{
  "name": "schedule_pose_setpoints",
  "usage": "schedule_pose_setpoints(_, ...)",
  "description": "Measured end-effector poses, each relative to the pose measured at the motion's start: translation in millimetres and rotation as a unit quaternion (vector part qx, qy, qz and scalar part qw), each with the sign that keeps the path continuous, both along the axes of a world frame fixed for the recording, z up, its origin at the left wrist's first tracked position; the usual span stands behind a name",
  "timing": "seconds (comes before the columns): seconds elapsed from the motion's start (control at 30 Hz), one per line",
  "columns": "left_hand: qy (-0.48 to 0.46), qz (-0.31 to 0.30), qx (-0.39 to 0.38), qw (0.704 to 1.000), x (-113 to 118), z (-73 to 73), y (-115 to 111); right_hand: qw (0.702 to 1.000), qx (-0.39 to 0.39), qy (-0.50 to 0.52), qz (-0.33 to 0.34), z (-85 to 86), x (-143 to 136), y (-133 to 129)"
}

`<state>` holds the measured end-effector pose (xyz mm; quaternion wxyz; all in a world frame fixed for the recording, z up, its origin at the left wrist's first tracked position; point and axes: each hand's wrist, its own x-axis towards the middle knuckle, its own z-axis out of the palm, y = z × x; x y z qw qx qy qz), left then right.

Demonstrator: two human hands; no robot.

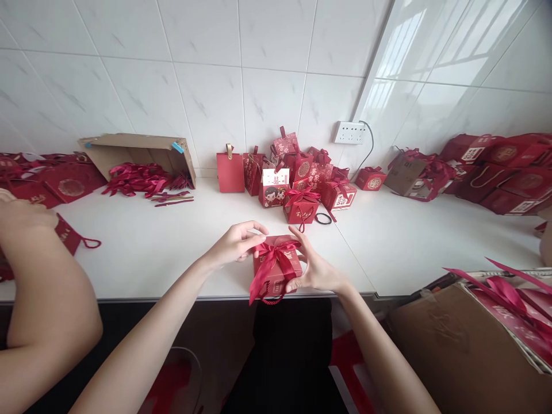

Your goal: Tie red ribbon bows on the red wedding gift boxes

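A red gift box (278, 282) with gold print rests near the counter's front edge. A shiny red ribbon (267, 264) crosses its top in a bow, and one long tail hangs over the front left. The box's twisted red cord handle (272, 301) shows at its front. My left hand (237, 246) has thumb and index finger closed at the bow's left loop, by the far left corner. Around the right side of the box curves my right hand (317, 267), thumb at the near right corner and index finger by the far right one.
Finished red boxes (302, 210) cluster by the wall, with a black ring (323, 218) beside them. A cardboard box (142, 144) holds red ribbons. Another person's arm (52, 293) is at left. A large carton (444, 333) stands at right. Red bags (509, 167) pile at far right.
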<state>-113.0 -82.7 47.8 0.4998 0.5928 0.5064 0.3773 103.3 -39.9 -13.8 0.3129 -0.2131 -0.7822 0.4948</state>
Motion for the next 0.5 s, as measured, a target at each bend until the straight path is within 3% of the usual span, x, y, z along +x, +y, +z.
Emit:
schedule_pose_setpoints(0.3, -0.022, 0.037, -0.017, 0.999, -15, -16.1, -10, 1.000, 0.009, 0.002, -0.027, -7.7, 3, -2)
schedule_pose_setpoints(0.5, -0.003, 0.079, 0.001, 0.997, -7, -14.2, -15, 0.999, -0.003, 0.009, -0.032, -6.8, 3, -5)
